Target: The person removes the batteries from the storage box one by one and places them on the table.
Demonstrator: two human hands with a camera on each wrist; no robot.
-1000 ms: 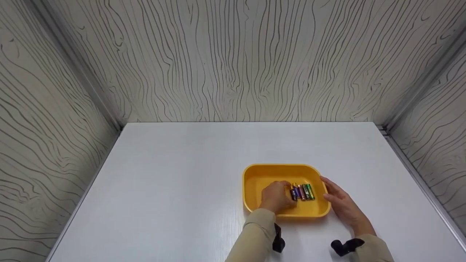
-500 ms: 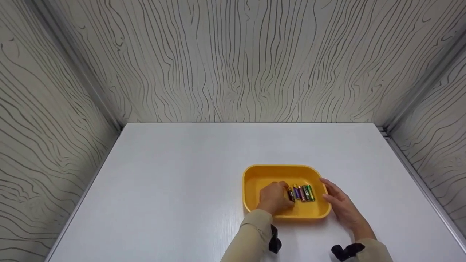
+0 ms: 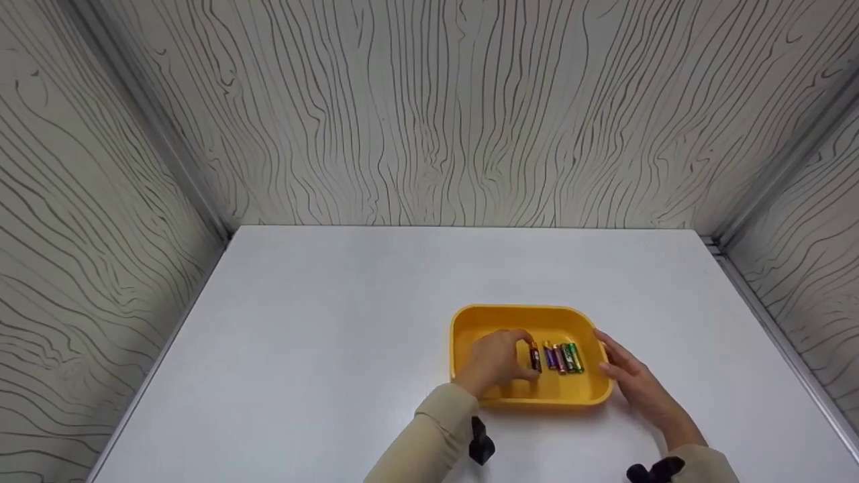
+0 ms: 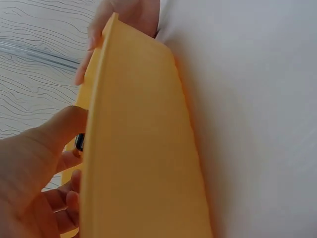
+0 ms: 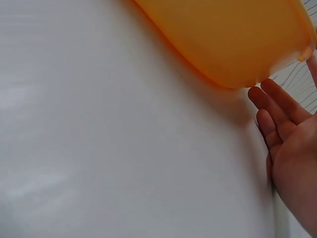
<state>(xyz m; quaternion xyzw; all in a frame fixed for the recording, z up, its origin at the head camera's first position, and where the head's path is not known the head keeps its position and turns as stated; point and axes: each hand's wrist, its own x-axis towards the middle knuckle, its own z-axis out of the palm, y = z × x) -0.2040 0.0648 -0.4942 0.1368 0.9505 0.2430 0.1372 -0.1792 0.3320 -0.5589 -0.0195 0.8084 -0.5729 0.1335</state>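
A yellow tray (image 3: 523, 311) sits on the white table (image 3: 335, 322), right of centre. Inside it lies a short row of coloured batteries (image 3: 565, 357). A dark battery (image 3: 535, 357) lies a little left of that row, and my left hand (image 3: 500, 359) reaches into the tray with thumb and fingers curled round it. The left wrist view shows the tray's outer wall (image 4: 143, 148) close up, with the dark battery end (image 4: 79, 143) between my left fingers. My right hand (image 3: 631, 384) rests with straight fingers against the tray's right side, also visible in the right wrist view (image 5: 290, 144) beside the tray (image 5: 228, 34).
Wood-grain panels (image 3: 429, 114) close off the back and both sides of the table. Bare white tabletop stretches to the left of the tray and behind it. Black wrist straps (image 3: 480, 443) show on both sleeves.
My left hand has drawn the dark battery a little to the left, away from the row, and the left forearm has shifted left. The right hand stays at the tray's side.
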